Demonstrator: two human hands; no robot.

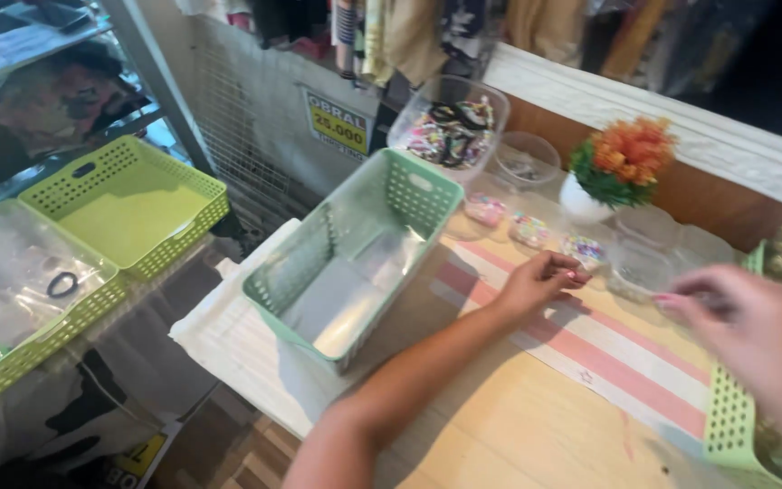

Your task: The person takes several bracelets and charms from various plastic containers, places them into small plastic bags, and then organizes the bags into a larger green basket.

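Fingers of the left hand (540, 282) are curling together, tips pinching something tiny that can't be made out. The hand is hovering over the pink-striped cloth (608, 349) on the wooden table (500, 426). Just beyond the fingertips a small clear tub of coloured beads (584, 250) is sitting, nearly touching; two more bead tubs (529, 230) and (485, 211) are lying in a row to its left. An empty clear container (642, 263) is standing just right of the hand.

The right hand (753, 330) is blurring at the frame's right, fingers loosely bent and pointing left toward that clear container; can't tell whether it is gripping anything. It is hanging above a green basket (730, 421) at the table's right edge.

A mint basket (355, 254), empty, is sitting tilted left of the left hand, near but apart. Behind it a clear bin of hair ties (450, 122), a small clear bowl (524, 161) and an orange flower pot (617, 167) are standing. Lime baskets (128, 204) are resting on the shelf far left.
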